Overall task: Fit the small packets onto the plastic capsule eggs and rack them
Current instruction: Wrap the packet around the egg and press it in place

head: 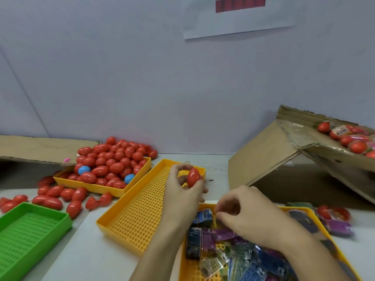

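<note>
One head-worn camera looks forward and down, close over the table [219, 159], facing the wall [142, 78].

Paper sheet [241, 15] with red bar on wall; flat cardboard [40, 149] at left.

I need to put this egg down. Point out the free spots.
Free: the middle yellow tray, the green tray, and bare table between yellow tray and cardboard box. Crowded: egg tray and packet tray.
</note>
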{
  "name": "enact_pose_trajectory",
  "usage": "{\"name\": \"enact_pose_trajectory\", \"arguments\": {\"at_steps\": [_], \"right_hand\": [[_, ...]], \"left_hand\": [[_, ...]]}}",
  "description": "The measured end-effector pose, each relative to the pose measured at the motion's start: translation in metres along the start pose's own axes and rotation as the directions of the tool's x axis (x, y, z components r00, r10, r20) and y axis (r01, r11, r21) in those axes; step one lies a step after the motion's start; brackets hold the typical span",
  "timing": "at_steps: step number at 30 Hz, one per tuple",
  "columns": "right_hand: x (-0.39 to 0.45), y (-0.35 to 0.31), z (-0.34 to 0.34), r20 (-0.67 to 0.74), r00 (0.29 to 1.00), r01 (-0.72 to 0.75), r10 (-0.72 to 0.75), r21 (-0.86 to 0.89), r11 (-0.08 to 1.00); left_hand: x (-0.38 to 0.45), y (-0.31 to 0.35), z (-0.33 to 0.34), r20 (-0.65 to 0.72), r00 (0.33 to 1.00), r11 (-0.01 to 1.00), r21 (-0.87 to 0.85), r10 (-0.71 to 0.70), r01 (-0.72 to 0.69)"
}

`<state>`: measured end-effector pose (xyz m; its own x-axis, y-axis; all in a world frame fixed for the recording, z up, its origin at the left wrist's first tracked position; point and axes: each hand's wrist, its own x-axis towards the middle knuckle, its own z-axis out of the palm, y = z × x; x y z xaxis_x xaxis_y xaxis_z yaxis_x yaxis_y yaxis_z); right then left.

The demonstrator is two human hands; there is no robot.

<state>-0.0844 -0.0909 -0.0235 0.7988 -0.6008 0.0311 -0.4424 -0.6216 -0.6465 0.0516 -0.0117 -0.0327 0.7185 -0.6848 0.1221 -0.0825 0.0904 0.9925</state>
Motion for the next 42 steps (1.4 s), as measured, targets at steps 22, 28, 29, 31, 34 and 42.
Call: {"name": "enact_pose_trajectory", "arguments": {"at_steps": [22, 28, 29, 31, 34, 42], "right_hand": [[-0.005, -0.006, -0.004, 0.117, 0.992, -0.028, 0.038, -0.082, 0.996], [-0.004, -0.008, -0.005, 0.206, 0.976, -0.050, 0.064, -0.071, 0.996], [-0.004, -0.009, -0.005, 0.222, 0.972, -0.061, 0.075, -0.069, 0.996], [-0.004, -0.010, -0.006, 0.247, 0.964, -0.079, 0.095, -0.071, 0.994], [-0.004, -0.012, -0.006, 0.274, 0.955, -0.096, 0.116, -0.086, 0.992], [-0.004, -0.014, -0.006, 0.291, 0.947, -0.112, 0.136, -0.100, 0.989]], "left_hand": [[0.000, 0.000, 0.000, 0.030, 0.999, 0.998, -0.065, 0.029, -0.027], [-0.002, 0.002, 0.002, 0.050, 0.997, 0.997, -0.056, 0.064, -0.061], [-0.002, 0.002, 0.002, 0.040, 0.995, 0.996, -0.026, 0.088, -0.087], [-0.003, 0.002, 0.002, 0.015, 0.987, 0.986, 0.058, 0.158, -0.159], [-0.004, 0.003, 0.003, -0.014, 0.963, 0.949, 0.175, 0.268, -0.261], [-0.002, 0.002, 0.003, -0.037, 0.920, 0.895, 0.252, 0.389, -0.368]]}}
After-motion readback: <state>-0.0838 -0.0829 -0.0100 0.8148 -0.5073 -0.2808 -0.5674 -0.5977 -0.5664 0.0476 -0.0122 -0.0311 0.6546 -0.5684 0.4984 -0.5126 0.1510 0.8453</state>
